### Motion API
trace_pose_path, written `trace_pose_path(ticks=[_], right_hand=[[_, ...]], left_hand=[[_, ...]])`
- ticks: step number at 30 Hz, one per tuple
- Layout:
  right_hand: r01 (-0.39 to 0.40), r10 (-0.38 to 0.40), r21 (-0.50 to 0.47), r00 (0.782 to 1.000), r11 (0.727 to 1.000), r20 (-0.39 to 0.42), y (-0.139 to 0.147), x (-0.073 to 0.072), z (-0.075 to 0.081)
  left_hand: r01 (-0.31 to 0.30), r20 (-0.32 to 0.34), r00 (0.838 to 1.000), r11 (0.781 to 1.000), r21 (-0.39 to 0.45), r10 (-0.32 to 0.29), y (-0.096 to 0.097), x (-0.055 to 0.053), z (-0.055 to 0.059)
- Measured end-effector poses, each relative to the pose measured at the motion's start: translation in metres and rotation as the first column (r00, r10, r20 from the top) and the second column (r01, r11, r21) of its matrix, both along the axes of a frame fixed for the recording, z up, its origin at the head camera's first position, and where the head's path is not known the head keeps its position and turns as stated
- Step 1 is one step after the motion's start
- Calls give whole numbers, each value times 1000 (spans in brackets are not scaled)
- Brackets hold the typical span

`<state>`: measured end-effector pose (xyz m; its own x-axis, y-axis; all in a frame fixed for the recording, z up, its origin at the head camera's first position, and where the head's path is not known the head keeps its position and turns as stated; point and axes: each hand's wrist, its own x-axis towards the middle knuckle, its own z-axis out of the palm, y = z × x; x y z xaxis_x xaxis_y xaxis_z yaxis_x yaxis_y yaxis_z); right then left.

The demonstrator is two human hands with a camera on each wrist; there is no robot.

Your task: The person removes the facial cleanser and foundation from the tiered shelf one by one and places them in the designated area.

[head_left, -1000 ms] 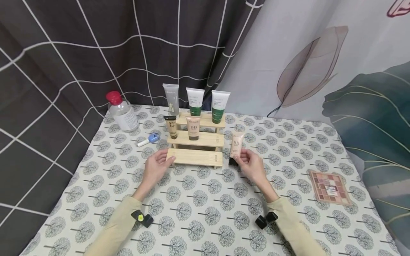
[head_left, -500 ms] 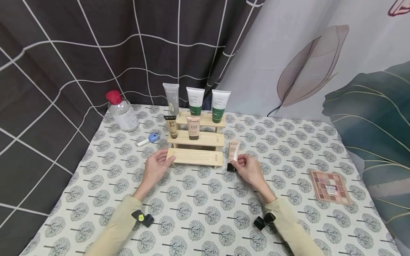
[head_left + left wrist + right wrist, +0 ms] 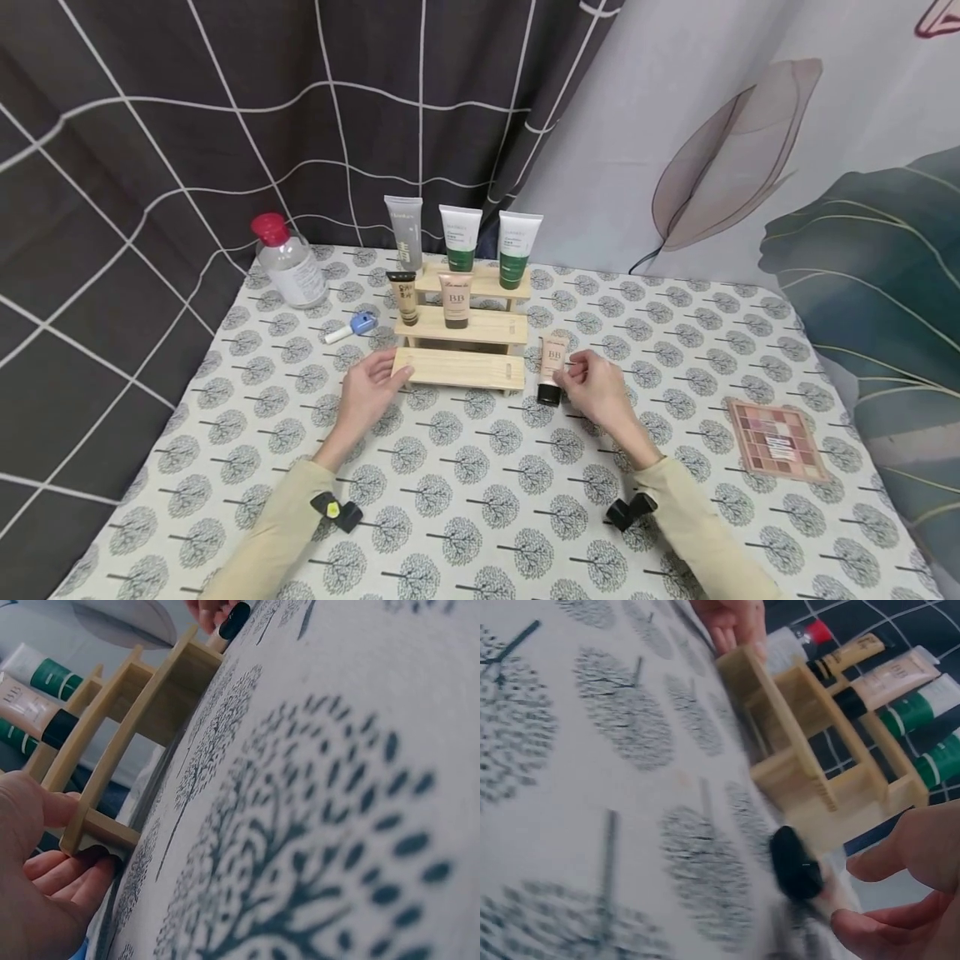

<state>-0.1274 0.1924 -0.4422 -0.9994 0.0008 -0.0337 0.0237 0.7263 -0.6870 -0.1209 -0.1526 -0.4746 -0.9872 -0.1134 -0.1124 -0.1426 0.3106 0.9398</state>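
A three-step wooden display stand stands on the table. My left hand holds the left end of its lowest step; in the left wrist view the thumb is on the board and the other fingers are curled below. Right of the stand is a beige BB cream tube with a black cap, on the tablecloth. My right hand is beside this tube, thumb and fingers spread apart, fingertips close to its side; whether they touch it is unclear.
The middle step bears another BB tube and a small gold tube. A grey tube and two green-white tubes stand on the top step. Around lie a red-capped bottle, a blue-white small bottle and an eyeshadow palette.
The BB tube in my right hand came down to the table beside the stand. My right hand then loosened from it and shifted slightly right. The left hand stays at the stand.
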Motion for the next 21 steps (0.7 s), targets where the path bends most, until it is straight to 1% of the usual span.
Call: trace_pose_path(ticks=[4, 6, 11, 14, 18, 21], right_hand=[[-23, 21, -29, 997, 999, -79, 0, -4, 13], [-36, 31, -47, 994, 998, -105, -2, -6, 19], [-63, 49, -106, 991, 992, -125, -15, -11, 32], [-108, 88, -132, 984, 985, -154, -25, -14, 37], [-189, 155, -155, 966, 970, -208, -39, -18, 42], [-234, 190, -184, 955, 955, -227, -50, -21, 46]], left_hand=[[1, -3, 1000, 1000, 4, -1, 0, 0, -1], [3, -5, 1000, 1000, 8, -3, 0, 0, -1], [4, -10, 1000, 1000, 9, -4, 1, 0, -1], [4, -16, 1000, 1000, 18, -3, 1, 0, 0], [4, -24, 1000, 1000, 19, -3, 2, 1, 3], [6, -32, 999, 1000, 12, -5, 2, 1, 4]])
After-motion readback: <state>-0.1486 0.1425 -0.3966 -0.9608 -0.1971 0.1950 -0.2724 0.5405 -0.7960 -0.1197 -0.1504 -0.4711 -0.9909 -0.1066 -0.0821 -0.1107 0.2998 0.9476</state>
